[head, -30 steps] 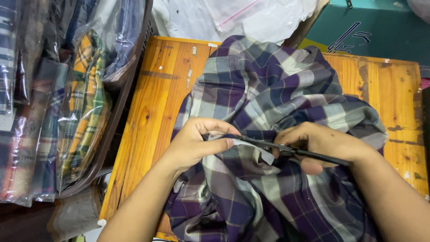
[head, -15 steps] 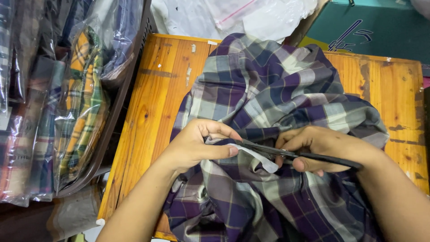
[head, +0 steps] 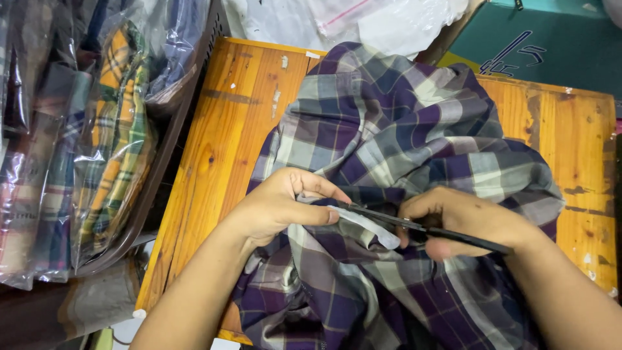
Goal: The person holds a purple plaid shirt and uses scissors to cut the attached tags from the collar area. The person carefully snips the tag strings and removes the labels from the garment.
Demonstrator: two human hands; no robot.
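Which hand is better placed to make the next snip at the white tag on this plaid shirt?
The right hand: it already holds the black scissors, tips at the white tag. The left hand pinches the purple plaid shirt there.

Both forearms are seen bare to the frame's lower edge, with no sleeves, and the left hand (head: 278, 207) and right hand (head: 463, 220) are ungloved and unadorned.

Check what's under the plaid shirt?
The plaid shirt lies bunched on an orange wooden table, whose bare wood shows left and right of it. Anything beneath the fabric itself is covered and can't be seen.
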